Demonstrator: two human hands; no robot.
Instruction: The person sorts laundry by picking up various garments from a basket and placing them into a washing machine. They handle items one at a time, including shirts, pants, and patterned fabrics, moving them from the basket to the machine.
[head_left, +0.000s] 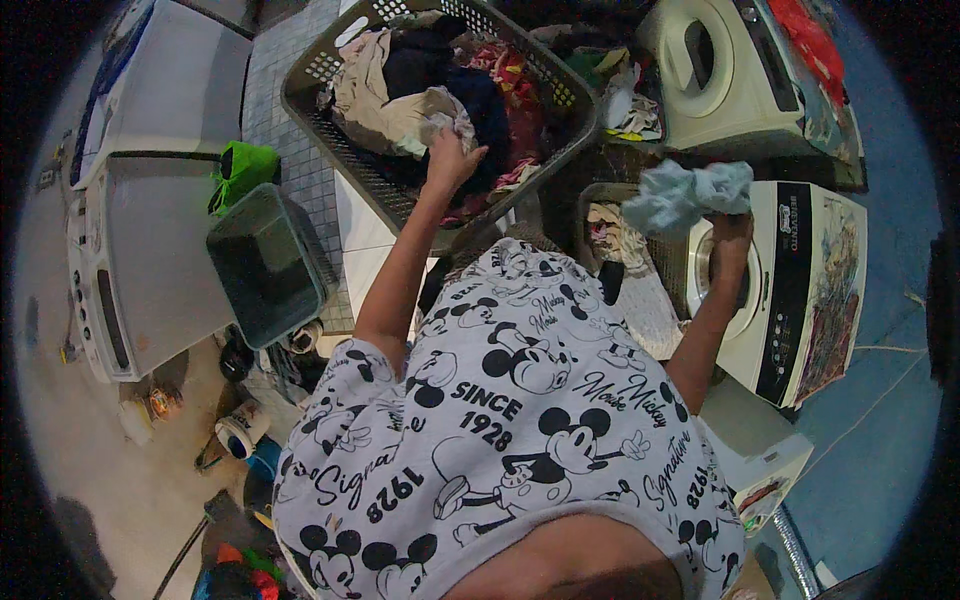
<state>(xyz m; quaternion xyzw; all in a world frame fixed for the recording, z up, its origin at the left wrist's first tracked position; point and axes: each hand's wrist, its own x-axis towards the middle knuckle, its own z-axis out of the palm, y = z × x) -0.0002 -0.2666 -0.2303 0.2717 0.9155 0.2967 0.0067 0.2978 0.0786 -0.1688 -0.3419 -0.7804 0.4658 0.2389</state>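
Observation:
A large dark plastic laundry basket (337, 146) holds a heap of clothes in front of me. My left hand (452, 161) reaches over its near rim, fingers closed on a pale crumpled cloth (450, 126). That cloth lies against a beige garment (364, 97); dark navy fabric (484, 112) and a red patterned garment (521, 82) are beside it. Out to the right, my right hand (731, 229) grips a bunched light blue cloth (686, 193). This cloth hangs in the air by a front-loading machine (765, 300), and its folds hide part of my fingers.
Another front-loading machine (727, 67) stands at the upper right, with a container of cloths (637, 112) beside it. A lower basket (592, 196) holds more fabric. At left are white appliances (172, 270), a grey plastic bin (274, 266) and a green bag (247, 169).

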